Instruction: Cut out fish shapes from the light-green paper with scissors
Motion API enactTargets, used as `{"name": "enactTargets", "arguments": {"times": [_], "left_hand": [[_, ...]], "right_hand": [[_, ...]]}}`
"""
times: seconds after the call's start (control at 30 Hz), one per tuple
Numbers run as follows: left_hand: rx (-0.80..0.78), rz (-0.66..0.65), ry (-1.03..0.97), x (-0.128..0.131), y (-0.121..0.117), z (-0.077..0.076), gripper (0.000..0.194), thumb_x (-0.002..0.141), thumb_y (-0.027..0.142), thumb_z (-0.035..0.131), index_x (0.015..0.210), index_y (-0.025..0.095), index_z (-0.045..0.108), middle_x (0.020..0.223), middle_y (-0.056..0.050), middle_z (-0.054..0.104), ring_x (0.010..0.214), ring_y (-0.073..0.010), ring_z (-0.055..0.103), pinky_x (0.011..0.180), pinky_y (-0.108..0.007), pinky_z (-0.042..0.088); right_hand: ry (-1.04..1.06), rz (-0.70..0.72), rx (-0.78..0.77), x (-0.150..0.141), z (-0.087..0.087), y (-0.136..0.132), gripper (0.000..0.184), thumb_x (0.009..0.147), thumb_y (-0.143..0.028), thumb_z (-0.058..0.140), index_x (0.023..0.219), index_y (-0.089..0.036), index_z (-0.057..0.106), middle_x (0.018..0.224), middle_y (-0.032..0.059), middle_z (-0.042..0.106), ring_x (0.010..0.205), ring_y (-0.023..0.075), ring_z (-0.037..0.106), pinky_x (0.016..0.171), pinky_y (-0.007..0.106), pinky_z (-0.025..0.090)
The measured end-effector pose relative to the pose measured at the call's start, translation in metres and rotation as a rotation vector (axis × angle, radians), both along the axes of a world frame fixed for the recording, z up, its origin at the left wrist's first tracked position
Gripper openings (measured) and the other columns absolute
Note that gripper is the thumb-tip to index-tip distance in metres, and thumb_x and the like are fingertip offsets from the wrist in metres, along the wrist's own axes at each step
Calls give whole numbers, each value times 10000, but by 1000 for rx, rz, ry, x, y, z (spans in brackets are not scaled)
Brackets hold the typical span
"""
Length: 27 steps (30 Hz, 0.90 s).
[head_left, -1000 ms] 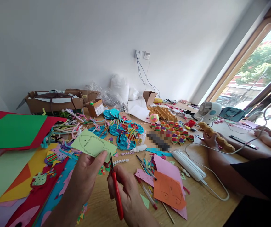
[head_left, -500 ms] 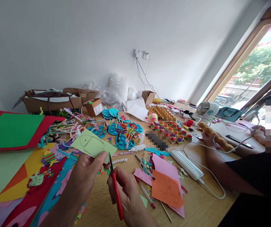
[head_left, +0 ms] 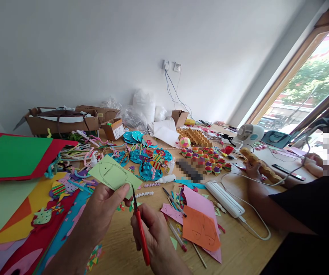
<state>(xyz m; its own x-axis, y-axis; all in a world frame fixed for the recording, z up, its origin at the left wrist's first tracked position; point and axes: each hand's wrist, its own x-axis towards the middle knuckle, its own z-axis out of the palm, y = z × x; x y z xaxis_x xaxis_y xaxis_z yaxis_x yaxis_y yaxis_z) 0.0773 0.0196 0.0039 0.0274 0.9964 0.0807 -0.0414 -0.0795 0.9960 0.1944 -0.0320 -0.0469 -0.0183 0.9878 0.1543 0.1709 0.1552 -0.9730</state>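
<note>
My left hand (head_left: 102, 214) pinches the near edge of a light green paper (head_left: 114, 175) with a pencil-drawn fish on it, held up above the wooden table (head_left: 241, 248). My right hand (head_left: 155, 236) is closed around red-handled scissors (head_left: 140, 229). Their blades point up and meet the paper's lower right edge, just beside my left thumb.
Coloured paper sheets (head_left: 12, 183) lie at the left, pink and orange sheets (head_left: 200, 225) with pens at the right. Blue craft discs (head_left: 149, 160), small coloured pieces, pipe cleaners and cardboard boxes (head_left: 64, 120) lie beyond. A person at the right holds a wooden piece (head_left: 263, 168), near a fan (head_left: 248, 133).
The view has drifted slightly. My hands, paper and scissors keep almost the same pose, with the blades at the paper's edge. The person at the right has shifted a little.
</note>
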Motion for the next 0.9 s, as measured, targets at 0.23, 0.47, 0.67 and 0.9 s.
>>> {"name": "enactTargets", "arguments": {"times": [0.23, 0.47, 0.67, 0.9], "left_hand": [[-5, -61, 28, -1, -2, 6, 245, 679, 366, 635, 486, 220, 597, 478, 26, 581, 492, -157, 536, 490, -251, 431], [-17, -103, -1, 3, -4, 9, 218, 677, 364, 621, 509, 228, 605, 478, 43, 565, 502, -151, 542, 497, -240, 441], [-33, -119, 14, 2, -3, 7, 192, 681, 355, 625, 539, 226, 614, 522, 25, 594, 536, -159, 548, 467, -230, 411], [-14, -171, -37, 2, -3, 4, 200, 700, 321, 604, 525, 226, 589, 509, 35, 576, 528, -143, 533, 480, -226, 404]], "right_hand": [[166, 51, -70, 0, -4, -2, 380, 891, -511, 499, 666, -209, 445, 481, -69, 394, 429, 86, 348, 413, 198, 276], [254, 58, -112, 1, -6, -4, 418, 888, -556, 512, 679, -198, 462, 484, -76, 401, 417, 71, 370, 401, 172, 290], [253, 71, -94, 1, -6, -3, 463, 865, -609, 523, 659, -202, 442, 481, -78, 389, 397, 64, 357, 375, 166, 275], [228, 52, -135, 3, -7, -5, 508, 845, -668, 511, 652, -204, 439, 455, -81, 375, 380, 61, 322, 369, 173, 261]]}}
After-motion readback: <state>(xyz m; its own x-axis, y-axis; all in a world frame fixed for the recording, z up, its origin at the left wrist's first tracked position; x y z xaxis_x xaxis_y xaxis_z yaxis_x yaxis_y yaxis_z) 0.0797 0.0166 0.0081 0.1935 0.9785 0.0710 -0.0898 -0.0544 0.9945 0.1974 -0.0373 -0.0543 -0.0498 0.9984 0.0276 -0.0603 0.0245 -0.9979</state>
